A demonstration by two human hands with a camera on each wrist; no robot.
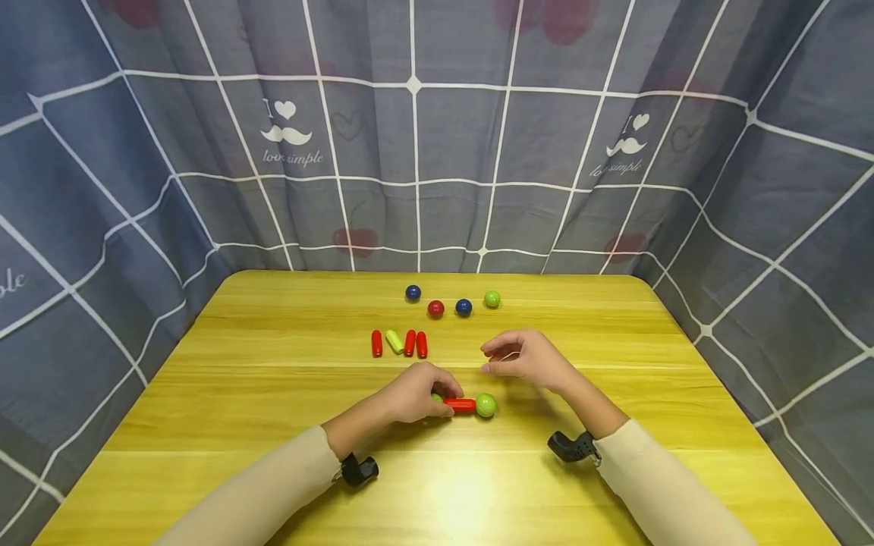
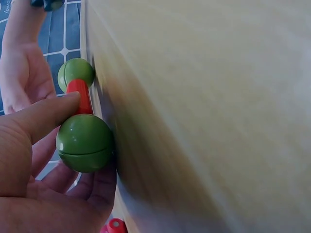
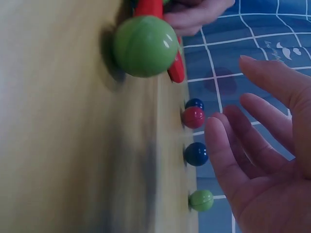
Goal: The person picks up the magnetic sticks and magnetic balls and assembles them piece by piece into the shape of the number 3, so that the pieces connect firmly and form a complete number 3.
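Observation:
My left hand [image 1: 412,396] pinches a red ribbed rod [image 1: 466,406] between thumb and fingers, low over the table. One green ball [image 1: 486,405] is on the rod's right end. At its other end sits a second green ball [image 2: 85,138], close to the palm in the left wrist view and mostly covered by the hand in the head view. Up and to the right of the rod, my right hand [image 1: 529,359] hovers with loosely bent fingers and holds nothing. In the right wrist view, a gap separates the right hand from the nearer green ball [image 3: 146,46].
On the wooden table [image 1: 273,409], loose red rods [image 1: 377,343] and a yellow-green rod [image 1: 394,341] lie beyond the left hand. Farther back are blue balls [image 1: 463,308], a red ball [image 1: 435,309] and a green ball [image 1: 492,299]. A grey checked curtain [image 1: 382,136] hangs behind.

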